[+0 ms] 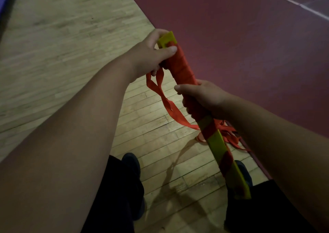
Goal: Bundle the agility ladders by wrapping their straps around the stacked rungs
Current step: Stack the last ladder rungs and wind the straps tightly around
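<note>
The left hand (151, 54) is gripping the far end of the stacked rungs (216, 143). The right hand (201, 97) is clutching their middle, with the orange strap (163, 99) hanging loose between them.

You see two hands: left hand (151, 52), right hand (201, 97). One stack of yellow rungs (216, 141) (count of rungs inside stack cannot be told). Orange strap (179, 63): one tight wrapped section, two separate bands lower down, one loose loop (160, 90). Two dark shoes (131, 163).
</note>
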The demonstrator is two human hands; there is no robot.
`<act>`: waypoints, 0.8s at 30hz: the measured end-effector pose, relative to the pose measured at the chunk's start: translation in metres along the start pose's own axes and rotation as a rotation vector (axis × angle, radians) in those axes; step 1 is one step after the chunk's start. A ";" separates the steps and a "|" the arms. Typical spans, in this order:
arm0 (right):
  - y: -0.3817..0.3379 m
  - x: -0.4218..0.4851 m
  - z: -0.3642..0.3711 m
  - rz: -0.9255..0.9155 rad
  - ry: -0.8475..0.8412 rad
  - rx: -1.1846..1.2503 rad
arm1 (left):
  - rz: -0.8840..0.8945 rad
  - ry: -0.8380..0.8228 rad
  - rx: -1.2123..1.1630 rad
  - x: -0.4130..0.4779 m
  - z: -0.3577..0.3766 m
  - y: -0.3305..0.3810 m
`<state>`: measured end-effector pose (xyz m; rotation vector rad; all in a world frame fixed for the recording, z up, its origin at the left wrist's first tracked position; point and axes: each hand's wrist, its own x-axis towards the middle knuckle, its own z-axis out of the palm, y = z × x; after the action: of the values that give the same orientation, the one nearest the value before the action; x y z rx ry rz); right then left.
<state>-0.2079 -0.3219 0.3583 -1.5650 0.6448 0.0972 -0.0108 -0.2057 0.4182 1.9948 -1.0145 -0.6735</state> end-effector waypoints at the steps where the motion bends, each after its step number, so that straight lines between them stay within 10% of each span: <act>1: 0.000 0.000 0.000 -0.007 0.048 -0.065 | -0.025 -0.007 0.007 0.001 0.001 -0.001; 11: 0.008 0.017 0.026 0.008 0.242 -0.429 | -0.310 0.162 0.148 0.008 0.025 -0.012; 24: -0.001 0.016 0.029 -0.085 0.138 -0.556 | -0.401 0.268 -0.313 0.022 0.015 -0.043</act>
<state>-0.1845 -0.2997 0.3490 -2.1478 0.6930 0.1110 0.0084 -0.2142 0.3718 1.9540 -0.3270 -0.7006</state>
